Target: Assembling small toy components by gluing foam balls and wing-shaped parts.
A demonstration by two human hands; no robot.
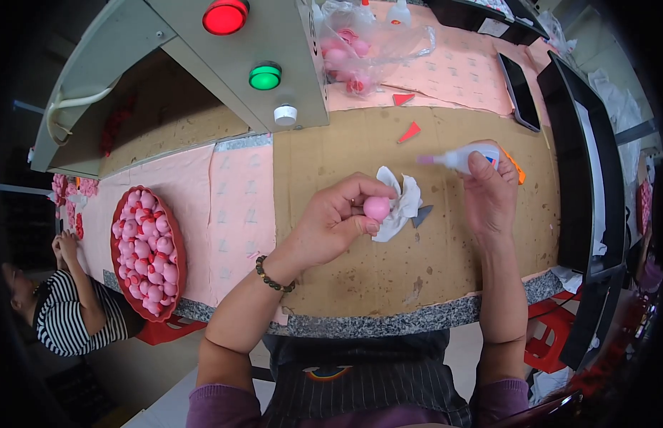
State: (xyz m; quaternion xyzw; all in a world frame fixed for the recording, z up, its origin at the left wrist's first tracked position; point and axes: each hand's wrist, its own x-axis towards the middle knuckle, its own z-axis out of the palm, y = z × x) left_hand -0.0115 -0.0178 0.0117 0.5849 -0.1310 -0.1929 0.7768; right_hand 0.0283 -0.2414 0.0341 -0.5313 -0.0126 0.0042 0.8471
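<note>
Gluing pink balls, mid-batch.
L→R: red tray of finished-looking pink pieces well left of fingers; left hand fingers pinch pink ball against white paper flower; right hand fingers clenched on glue bottle, nozzle toward ball. Glue prob not applied yet.

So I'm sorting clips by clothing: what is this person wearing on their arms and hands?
Both hands are bare, with no gloves or rings visible. The left hand has a bracelet of dark round beads at the wrist. The right hand has nothing on its wrist. Both forearms are uncovered; purple sleeves are pushed up near the elbows at the lower edge.
</note>
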